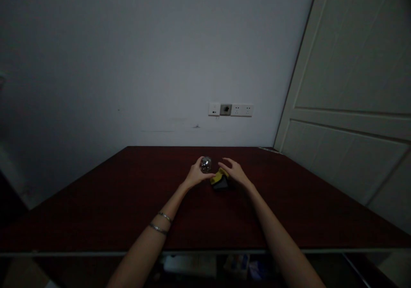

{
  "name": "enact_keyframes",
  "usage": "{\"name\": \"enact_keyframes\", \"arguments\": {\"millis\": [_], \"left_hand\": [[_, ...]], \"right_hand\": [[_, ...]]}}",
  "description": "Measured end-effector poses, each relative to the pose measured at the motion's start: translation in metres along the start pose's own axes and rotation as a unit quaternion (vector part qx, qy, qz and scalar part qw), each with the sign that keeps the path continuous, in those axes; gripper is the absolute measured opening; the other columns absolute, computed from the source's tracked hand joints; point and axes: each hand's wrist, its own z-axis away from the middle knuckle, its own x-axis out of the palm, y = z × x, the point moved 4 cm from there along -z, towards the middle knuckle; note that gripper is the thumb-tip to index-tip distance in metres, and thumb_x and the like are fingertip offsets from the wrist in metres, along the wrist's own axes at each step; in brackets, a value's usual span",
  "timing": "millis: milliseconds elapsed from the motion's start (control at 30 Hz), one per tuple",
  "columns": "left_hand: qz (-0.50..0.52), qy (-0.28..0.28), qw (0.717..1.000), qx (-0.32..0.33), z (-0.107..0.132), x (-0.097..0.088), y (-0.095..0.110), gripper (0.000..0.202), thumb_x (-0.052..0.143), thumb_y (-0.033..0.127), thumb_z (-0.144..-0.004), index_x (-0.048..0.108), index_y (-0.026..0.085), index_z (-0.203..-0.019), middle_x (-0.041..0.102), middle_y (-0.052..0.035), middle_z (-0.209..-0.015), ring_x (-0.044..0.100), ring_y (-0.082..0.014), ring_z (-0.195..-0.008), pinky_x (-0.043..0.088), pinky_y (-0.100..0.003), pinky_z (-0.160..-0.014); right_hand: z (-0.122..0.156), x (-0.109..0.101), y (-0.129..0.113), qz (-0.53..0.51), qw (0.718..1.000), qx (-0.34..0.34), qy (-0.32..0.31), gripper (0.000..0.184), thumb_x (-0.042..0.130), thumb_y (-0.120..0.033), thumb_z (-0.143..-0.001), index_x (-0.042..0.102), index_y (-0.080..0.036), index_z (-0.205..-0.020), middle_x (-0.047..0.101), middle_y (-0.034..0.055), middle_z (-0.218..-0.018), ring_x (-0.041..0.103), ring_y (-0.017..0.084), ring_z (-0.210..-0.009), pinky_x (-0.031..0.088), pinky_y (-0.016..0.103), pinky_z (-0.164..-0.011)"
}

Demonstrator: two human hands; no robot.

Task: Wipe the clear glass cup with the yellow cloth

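Note:
My left hand is curled around a small, shiny, rounded object, which looks like clear glass or polished metal. Its thumb reaches right, to the edge of a yellow and grey cloth. The crumpled cloth lies on the dark red table, yellow part uppermost. Just above and to the right of the cloth is my right hand, fingers bent and spread apart. Its thumb side is close to the cloth's top; whether they touch is hard to see. Two bracelets circle my left forearm.
Behind the table rises a pale wall with a row of sockets and switches. A panelled white door stands along the right side. Under the table's front edge, a shelf holds a pale box and several dim packages.

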Motion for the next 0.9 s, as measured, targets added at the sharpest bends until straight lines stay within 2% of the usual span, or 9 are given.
{"name": "enact_keyframes", "arguments": {"millis": [100,167,300,467,600,700,767,900], "left_hand": [[0.012,-0.003,1.000,-0.008,0.000,0.000,-0.001,0.080,0.075,0.042,-0.051,0.041,0.016,-0.118,0.061,-0.0075,-0.096,0.058,-0.0192,-0.083,0.049,-0.031,-0.072],[0.017,-0.003,1.000,-0.014,0.000,0.000,0.000,0.079,0.075,0.041,-0.051,0.042,0.016,-0.118,0.061,-0.0074,-0.095,0.058,-0.0187,-0.081,0.050,-0.030,-0.069],[0.010,-0.008,1.000,-0.022,0.001,0.000,0.002,0.079,0.075,0.040,-0.050,0.043,0.016,-0.118,0.060,-0.0063,-0.094,0.058,-0.0184,-0.079,0.050,-0.030,-0.067],[-0.012,-0.001,1.000,-0.013,0.001,0.000,0.003,0.079,0.076,0.041,-0.048,0.044,0.015,-0.116,0.061,-0.0060,-0.094,0.057,-0.0211,-0.088,0.048,-0.034,-0.077],[-0.027,0.004,1.000,-0.007,0.001,-0.001,0.002,0.080,0.075,0.043,-0.049,0.043,0.015,-0.116,0.061,-0.0062,-0.096,0.057,-0.0210,-0.090,0.046,-0.033,-0.080],[-0.029,0.001,1.000,-0.007,0.001,-0.001,0.002,0.079,0.075,0.043,-0.050,0.043,0.016,-0.116,0.061,-0.0060,-0.098,0.057,-0.0205,-0.090,0.046,-0.031,-0.079],[-0.028,0.002,1.000,-0.007,0.001,-0.002,0.003,0.078,0.075,0.043,-0.050,0.043,0.015,-0.116,0.061,-0.0064,-0.099,0.057,-0.0207,-0.091,0.045,-0.031,-0.080],[-0.025,0.005,1.000,0.002,0.001,-0.001,0.005,0.076,0.075,0.041,-0.050,0.044,0.016,-0.115,0.061,-0.0057,-0.099,0.057,-0.0204,-0.091,0.044,-0.031,-0.081]], "right_hand": [[0.003,0.007,0.014,0.045,0.995,0.040,-0.076,0.073,0.063,-0.058,-0.060,0.051,-0.014,-0.118,0.054,0.0161,-0.120,0.051,0.027,-0.109,0.038,0.040,-0.094],[0.004,0.013,0.020,0.047,0.992,0.049,-0.106,0.077,0.065,-0.058,-0.058,0.050,-0.014,-0.120,0.053,0.0157,-0.121,0.052,0.028,-0.109,0.038,0.040,-0.093],[0.005,0.019,0.021,0.056,0.992,0.039,-0.109,0.083,0.067,-0.056,-0.055,0.046,-0.014,-0.124,0.051,0.0159,-0.123,0.049,0.028,-0.112,0.037,0.039,-0.095],[0.003,0.022,0.027,0.081,0.988,0.068,-0.110,0.098,0.069,-0.055,-0.050,0.037,-0.008,-0.130,0.046,0.0200,-0.127,0.047,0.029,-0.114,0.036,0.039,-0.095],[-0.002,0.021,0.034,0.071,0.991,0.087,-0.074,0.088,0.074,-0.045,-0.047,0.047,-0.009,-0.122,0.053,0.0184,-0.120,0.051,0.029,-0.110,0.038,0.039,-0.093],[-0.004,0.020,0.034,0.033,0.991,0.091,-0.093,0.072,0.074,-0.038,-0.050,0.055,-0.011,-0.114,0.061,0.0134,-0.108,0.058,0.027,-0.098,0.043,0.039,-0.087],[-0.003,0.018,0.029,0.011,0.991,0.064,-0.116,0.070,0.074,-0.037,-0.051,0.055,-0.014,-0.115,0.062,0.0109,-0.107,0.059,0.025,-0.096,0.044,0.038,-0.085],[0.005,0.016,0.019,0.040,0.983,-0.019,-0.177,0.069,0.075,-0.043,-0.048,0.058,-0.022,-0.112,0.054,0.0088,-0.119,0.049,0.025,-0.111,0.037,0.038,-0.094]]}}
